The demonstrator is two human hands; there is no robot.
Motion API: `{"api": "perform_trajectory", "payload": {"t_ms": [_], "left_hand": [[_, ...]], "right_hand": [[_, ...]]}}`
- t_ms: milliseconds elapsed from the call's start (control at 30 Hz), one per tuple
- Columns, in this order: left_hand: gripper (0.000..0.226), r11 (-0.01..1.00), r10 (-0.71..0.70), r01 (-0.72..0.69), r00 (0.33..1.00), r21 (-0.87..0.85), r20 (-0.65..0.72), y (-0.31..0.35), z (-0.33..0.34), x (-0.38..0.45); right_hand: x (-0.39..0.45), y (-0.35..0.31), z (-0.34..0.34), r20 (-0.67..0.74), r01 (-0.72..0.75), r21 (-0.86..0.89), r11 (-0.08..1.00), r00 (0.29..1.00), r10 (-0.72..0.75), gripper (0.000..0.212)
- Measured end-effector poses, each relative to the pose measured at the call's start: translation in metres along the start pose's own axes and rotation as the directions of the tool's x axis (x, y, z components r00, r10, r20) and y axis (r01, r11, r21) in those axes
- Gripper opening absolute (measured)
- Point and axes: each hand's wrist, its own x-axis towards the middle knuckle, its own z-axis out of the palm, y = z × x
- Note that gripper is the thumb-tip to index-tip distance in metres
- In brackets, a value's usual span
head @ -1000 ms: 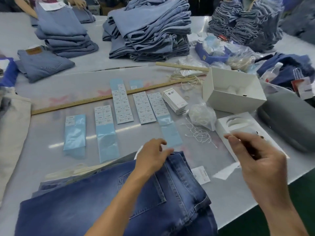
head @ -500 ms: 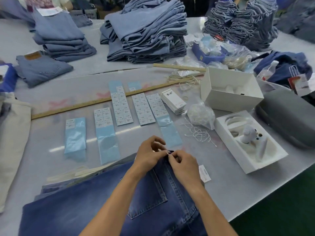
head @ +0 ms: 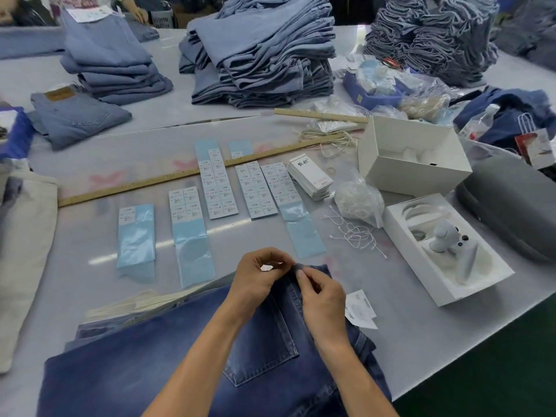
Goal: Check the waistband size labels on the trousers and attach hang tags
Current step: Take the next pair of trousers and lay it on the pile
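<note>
1. Denim waistband [head: 301,270] of the dark blue jeans [head: 186,350] is now pinched from both sides: left hand [head: 258,273] grips it together with a small white label [head: 266,268]; right hand [head: 323,299] has its fingertips closed at the waistband edge. Cannot tell if a string is in that pinch.
2. Change: a second ago the right hand was out over the tray box at the table's right edge; half a second ago it had already come back to the waistband, and it stays there. Likely means a tag string was fetched and threading is under way.
3. Jeans lie at the near edge of the table [head: 421,335], back pocket up.
4. Hang tag [head: 359,308] lies on the table just right of the jeans, under the right wrist. Not yet attached, as far as I can tell.
5. Loose white tag strings [head: 355,236] sit mid-table, right of the hands.
6. Size sticker sheets [head: 219,188] lie in a row beyond the hands, in front of the wooden ruler [head: 168,179].
7. Folded jeans stacks [head: 264,52] line the far edge.
</note>
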Motion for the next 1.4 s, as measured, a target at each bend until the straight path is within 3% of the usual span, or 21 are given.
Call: {"api": "perform_trajectory", "payload": {"t_ms": [133,333,467,633,833,1033,1200,1333,1400], "left_hand": [[0.023,0.994,0.012,-0.011,1.000,0.105,-0.016,-0.008,0.004,0.000],[0.014,0.940,0.037,-0.044,0.999,0.339,0.029,-0.007,0.007,0.006],[0.010,0.941,0.069,-0.072,0.997,0.330,0.018,-0.007,0.006,0.005],[0.009,0.978,-0.148,0.132,0.985,0.160,0.090,-0.005,0.001,0.014],[0.009,0.971,-0.241,0.240,0.959,0.026,0.146,-0.004,-0.004,0.014],[0.008,0.956,-0.247,0.179,0.917,0.231,0.314,0.003,-0.004,0.022],[0.008,0.962,-0.254,0.205,0.913,0.181,0.319,-0.002,-0.006,0.015],[0.016,0.916,-0.266,0.157,0.927,0.368,0.266,-0.002,0.002,0.016],[0.017,0.927,-0.257,0.180,0.944,0.328,0.208,-0.004,0.005,0.013]], "right_hand": [[0.004,-0.001,-0.001,0.046,-0.021,-0.014,1.000,0.999,0.021,0.021],[0.006,0.003,0.000,0.048,-0.069,-0.031,0.997,0.996,0.071,0.021],[0.012,0.002,-0.003,0.075,-0.050,-0.109,0.993,0.996,0.058,0.020],[0.009,0.004,0.000,0.024,0.016,-0.181,0.983,1.000,-0.012,0.015],[0.000,0.008,0.011,-0.064,0.037,-0.139,0.990,0.997,-0.046,0.011],[-0.009,0.015,0.008,-0.146,0.010,0.009,1.000,0.989,-0.009,0.013],[-0.006,0.019,0.009,-0.119,-0.027,0.073,0.997,0.992,0.035,0.015],[-0.003,0.019,0.011,-0.080,-0.160,0.187,0.969,0.981,0.178,0.016],[-0.001,0.014,0.014,-0.071,-0.174,0.133,0.976,0.980,0.184,0.016]]}}
